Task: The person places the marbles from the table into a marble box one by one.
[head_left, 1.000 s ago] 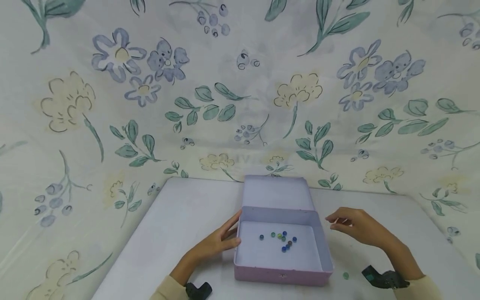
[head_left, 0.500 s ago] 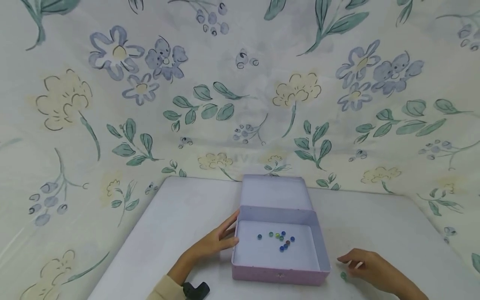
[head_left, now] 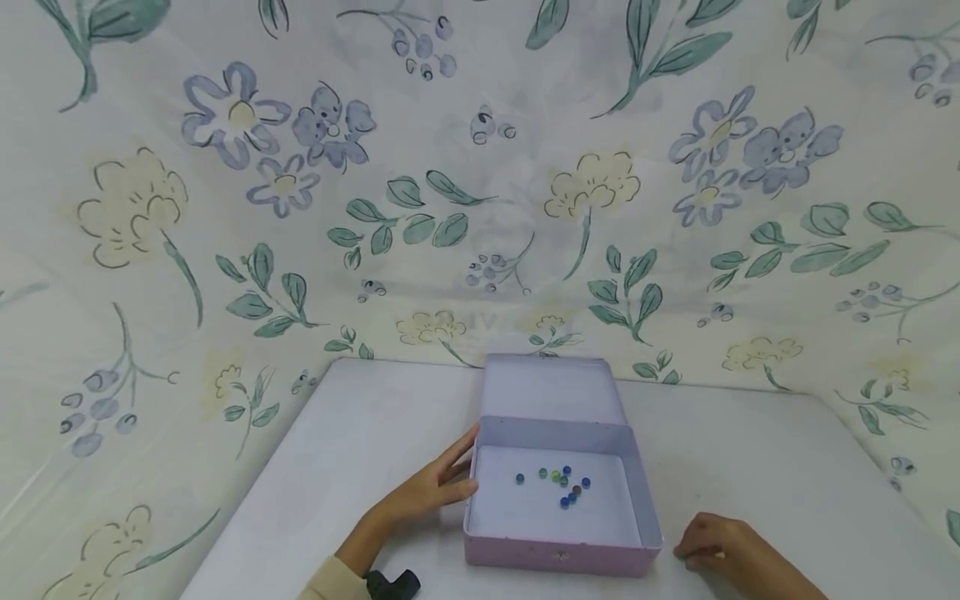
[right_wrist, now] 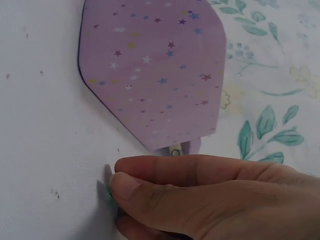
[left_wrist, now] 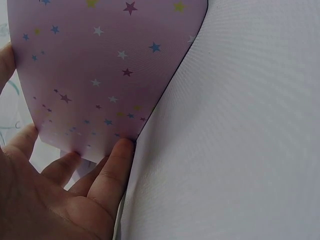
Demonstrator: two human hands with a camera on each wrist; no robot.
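Observation:
A lilac hinged box (head_left: 562,560) stands on the table with its lid (head_left: 551,390) tipped back. Several glass marbles (head_left: 564,481), blue, green, yellow-green and brown, lie on its floor. My left hand (head_left: 429,492) rests against the box's left side, fingers spread along the star-printed wall (left_wrist: 107,75). To the right of the box, my right hand (head_left: 727,546) is down at the tabletop, thumb and fingertips together. In the right wrist view, a bit of green marble (right_wrist: 111,195) shows at the tips of the right hand's pinching thumb and fingers; most of it is hidden.
The white tabletop (head_left: 750,442) extends on both sides of the box. Behind it rises a flower-printed backdrop (head_left: 480,250). A black wrist device (head_left: 393,583) sits at the left cuff.
My right hand has come down towards the table beside the box and closed its fingertips on the green marble, which the head view no longer shows. My left hand stays on the box.

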